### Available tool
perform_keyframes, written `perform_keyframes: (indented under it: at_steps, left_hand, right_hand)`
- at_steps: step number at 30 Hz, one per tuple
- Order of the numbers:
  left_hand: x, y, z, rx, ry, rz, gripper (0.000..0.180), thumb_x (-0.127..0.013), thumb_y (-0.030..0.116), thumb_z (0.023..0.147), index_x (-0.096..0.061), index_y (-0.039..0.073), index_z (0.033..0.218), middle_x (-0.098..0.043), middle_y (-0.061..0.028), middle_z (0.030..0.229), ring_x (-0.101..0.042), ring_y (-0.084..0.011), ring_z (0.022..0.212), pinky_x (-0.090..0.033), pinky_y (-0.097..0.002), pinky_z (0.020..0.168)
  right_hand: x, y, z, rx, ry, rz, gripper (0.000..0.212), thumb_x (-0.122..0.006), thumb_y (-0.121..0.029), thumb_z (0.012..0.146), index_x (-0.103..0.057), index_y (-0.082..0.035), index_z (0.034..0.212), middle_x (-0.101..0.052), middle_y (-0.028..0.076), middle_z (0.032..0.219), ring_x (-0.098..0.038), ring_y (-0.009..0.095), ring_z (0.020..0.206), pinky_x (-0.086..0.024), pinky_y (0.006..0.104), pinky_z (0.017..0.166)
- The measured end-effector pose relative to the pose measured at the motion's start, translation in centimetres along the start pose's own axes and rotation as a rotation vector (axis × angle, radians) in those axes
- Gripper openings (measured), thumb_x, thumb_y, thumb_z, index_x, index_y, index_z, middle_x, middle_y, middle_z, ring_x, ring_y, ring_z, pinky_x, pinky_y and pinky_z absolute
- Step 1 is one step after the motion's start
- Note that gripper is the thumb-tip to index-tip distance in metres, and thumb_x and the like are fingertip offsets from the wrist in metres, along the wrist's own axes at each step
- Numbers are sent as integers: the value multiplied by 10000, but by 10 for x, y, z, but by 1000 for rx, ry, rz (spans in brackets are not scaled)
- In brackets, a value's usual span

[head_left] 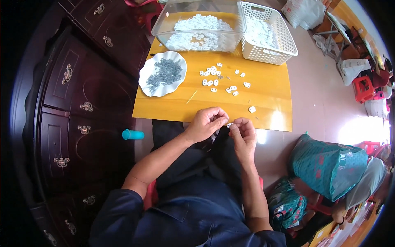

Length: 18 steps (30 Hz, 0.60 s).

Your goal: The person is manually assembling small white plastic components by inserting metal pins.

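Note:
At the table's near edge, my right hand [244,140] pinches a small white plastic piece [230,124] between thumb and fingers. My left hand [209,122] meets it from the other side, thumb and forefinger pressed together; whatever they grip is too small to make out. On the yellow wooden table [164,108], several small white two-holed pieces [210,82] lie scattered in front of my hands, and a single white piece [252,109] sits closer to my right hand. A scalloped white plate [145,78] at the left holds a heap of small grey screw-like parts [165,73].
A clear plastic bin [158,31] and a white perforated basket [290,48], both with white pieces, stand at the table's far side. A thin yellow stick [191,96] lies near the plate. Dark cabinets [61,123] line the left; green bags [329,164] fill the right.

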State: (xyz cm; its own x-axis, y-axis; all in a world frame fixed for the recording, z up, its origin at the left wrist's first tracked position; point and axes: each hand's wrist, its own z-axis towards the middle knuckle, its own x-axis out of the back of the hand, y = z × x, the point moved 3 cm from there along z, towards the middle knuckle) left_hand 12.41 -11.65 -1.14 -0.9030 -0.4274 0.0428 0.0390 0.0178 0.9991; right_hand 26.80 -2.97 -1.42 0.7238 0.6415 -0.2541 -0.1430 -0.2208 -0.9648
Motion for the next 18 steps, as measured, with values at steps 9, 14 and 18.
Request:
perform_keyframes:
  at_steps: [9, 14, 18]
  left_hand:
    - [-6, 4, 0, 8, -22, 22, 125, -640, 134, 989, -656, 11, 977, -636, 25, 825, -568, -32, 703, -493, -202, 647]
    - [-8, 9, 0, -1, -32, 47, 125, -640, 132, 987, -655, 9, 968, -633, 23, 821, -565, -34, 698, -489, -199, 643]
    - [-8, 16, 0, -8, -45, 79, 120, -633, 122, 986, -653, 7, 962, -627, 20, 813, -557, -38, 690, -482, -201, 637]
  right_hand:
    - [3, -3, -1, 8, 1, 16, 121, -640, 19, 947, -572, -32, 1034, -609, 0, 876, -566, 63, 770, -475, 208, 714]
    - [6, 1, 0, 21, -16, 67, 122, -643, 24, 945, -571, -27, 1030, -600, -24, 883, -555, 27, 783, -448, 184, 710]
    - [5, 1, -1, 19, 2, 90, 128, -646, 34, 940, -569, -30, 1019, -602, -24, 883, -550, 26, 777, -448, 182, 707]
